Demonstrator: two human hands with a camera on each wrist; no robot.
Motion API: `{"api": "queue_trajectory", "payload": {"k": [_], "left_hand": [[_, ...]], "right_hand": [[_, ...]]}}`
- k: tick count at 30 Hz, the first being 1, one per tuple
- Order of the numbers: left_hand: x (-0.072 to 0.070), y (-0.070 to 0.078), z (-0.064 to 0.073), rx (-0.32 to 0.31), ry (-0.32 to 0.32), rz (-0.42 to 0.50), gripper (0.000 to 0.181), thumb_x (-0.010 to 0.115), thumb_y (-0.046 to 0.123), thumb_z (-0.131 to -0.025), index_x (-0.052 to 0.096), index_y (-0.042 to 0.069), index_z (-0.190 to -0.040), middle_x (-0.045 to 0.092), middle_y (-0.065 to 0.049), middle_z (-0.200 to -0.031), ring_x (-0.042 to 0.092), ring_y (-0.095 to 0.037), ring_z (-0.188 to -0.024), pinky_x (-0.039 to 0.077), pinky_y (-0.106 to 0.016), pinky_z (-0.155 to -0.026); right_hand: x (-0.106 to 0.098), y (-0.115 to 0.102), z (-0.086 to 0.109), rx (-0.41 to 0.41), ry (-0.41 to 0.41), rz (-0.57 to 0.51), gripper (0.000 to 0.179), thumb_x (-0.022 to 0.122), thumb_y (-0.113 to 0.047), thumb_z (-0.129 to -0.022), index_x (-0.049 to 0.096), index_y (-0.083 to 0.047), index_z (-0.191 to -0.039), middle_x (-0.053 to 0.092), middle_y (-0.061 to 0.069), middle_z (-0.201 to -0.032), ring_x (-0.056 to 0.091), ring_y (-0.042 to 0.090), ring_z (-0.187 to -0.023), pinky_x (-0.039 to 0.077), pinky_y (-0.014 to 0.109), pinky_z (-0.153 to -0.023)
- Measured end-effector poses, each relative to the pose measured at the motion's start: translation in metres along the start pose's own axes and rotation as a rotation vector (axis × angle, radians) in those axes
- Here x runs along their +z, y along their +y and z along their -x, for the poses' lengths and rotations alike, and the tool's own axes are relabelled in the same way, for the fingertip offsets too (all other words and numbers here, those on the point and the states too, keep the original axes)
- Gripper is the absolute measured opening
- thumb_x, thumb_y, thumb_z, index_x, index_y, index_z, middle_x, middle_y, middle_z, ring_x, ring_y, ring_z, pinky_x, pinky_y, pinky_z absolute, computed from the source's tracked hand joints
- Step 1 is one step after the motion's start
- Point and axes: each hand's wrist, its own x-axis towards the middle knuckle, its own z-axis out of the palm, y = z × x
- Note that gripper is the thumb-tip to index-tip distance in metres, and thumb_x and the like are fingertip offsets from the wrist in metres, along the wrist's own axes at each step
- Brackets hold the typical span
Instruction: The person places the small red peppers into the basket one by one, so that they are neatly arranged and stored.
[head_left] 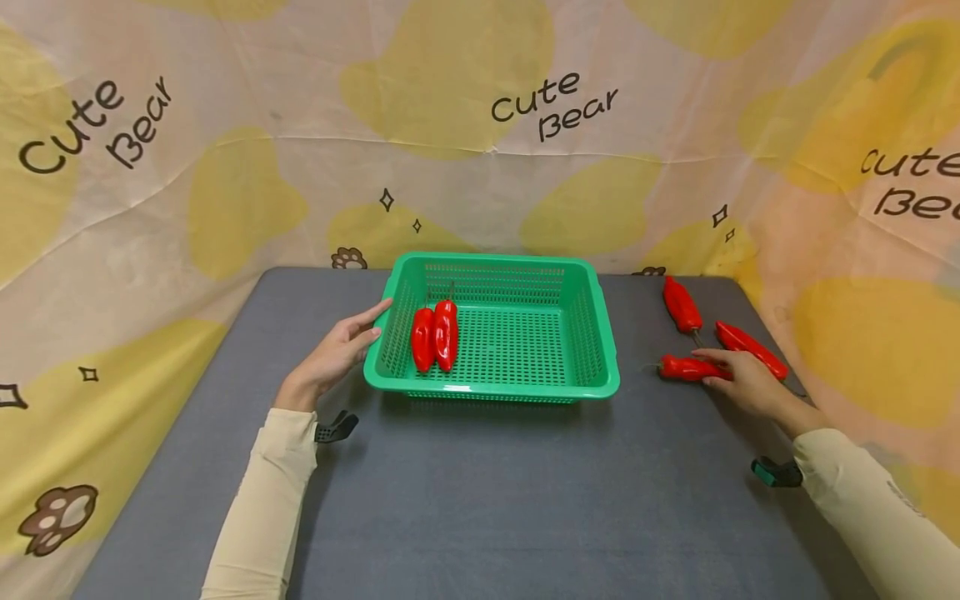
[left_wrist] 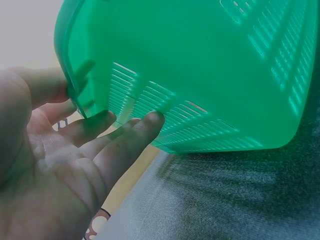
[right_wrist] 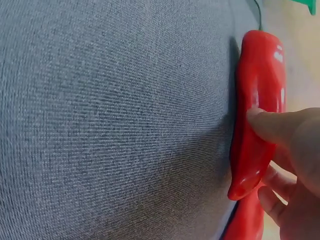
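A green plastic basket (head_left: 491, 390) stands on the table with two red chili peppers (head_left: 446, 335) lying side by side at its left. My left hand (head_left: 335, 354) holds the basket's left rim; in the left wrist view, the thumb is at the rim and the fingers touch the slotted outer wall. On the right, my right hand (head_left: 750, 385) pinches a red chili pepper (right_wrist: 260, 75) lying on the table, thumb on its near side and fingers partly hidden behind. Close by lie another red chili pepper (head_left: 681, 305) and a third (head_left: 738, 340), partly behind the hand.
Grey cloth covers the table (head_left: 480, 500), whose far edge meets a hanging yellow and beige curtain (head_left: 450, 100) printed with words. The curtain also runs along both sides. A stretch of table separates the basket from the peppers on the right.
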Motion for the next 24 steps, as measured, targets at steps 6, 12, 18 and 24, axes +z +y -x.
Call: {"api": "queue_trajectory", "payload": {"k": [6,12,18,24], "left_hand": [[0.0002,0.0002,0.0002,0.01,-0.007,0.003,0.061,0.046,0.02,-0.109,0.02,0.019,-0.163,0.036,-0.024,-0.16,0.065,-0.008,-0.116,0.058,-0.025,-0.09],[0.0003,-0.0008,-0.0002,0.007,-0.007,0.004,0.061,0.047,0.02,-0.109,0.02,0.02,-0.163,0.032,-0.021,-0.163,0.063,-0.008,-0.12,0.058,-0.025,-0.092],[-0.0005,-0.0027,-0.0007,0.008,-0.016,0.01,0.06,0.046,0.021,-0.109,0.02,0.02,-0.163,0.031,-0.021,-0.164,0.063,-0.007,-0.12,0.058,-0.025,-0.092],[-0.0023,-0.0021,-0.0022,0.01,-0.016,0.006,0.06,0.046,0.021,-0.109,0.02,0.02,-0.163,0.034,-0.023,-0.161,0.064,-0.007,-0.119,0.058,-0.024,-0.091]], "right_hand": [[-0.003,-0.0014,-0.0001,0.077,-0.05,-0.073,0.063,0.069,-0.005,-0.094,0.04,0.006,-0.148,0.061,0.039,-0.125,0.064,0.053,-0.106,0.058,0.057,-0.08],[-0.0035,-0.0022,0.001,0.071,-0.035,-0.064,0.068,0.066,-0.003,-0.096,0.031,0.0,-0.155,0.046,0.04,-0.141,0.063,0.052,-0.1,0.059,0.049,-0.074],[-0.0041,0.0,-0.0017,0.016,-0.089,-0.031,0.054,0.063,0.004,-0.094,0.047,0.006,-0.146,0.051,0.004,-0.072,0.035,0.004,-0.048,0.037,0.022,-0.048],[-0.0088,-0.0027,-0.0033,0.064,-0.126,-0.025,0.058,0.07,-0.008,-0.093,0.048,0.006,-0.145,0.031,-0.008,-0.056,0.03,0.004,-0.046,0.032,0.022,-0.048]]}}
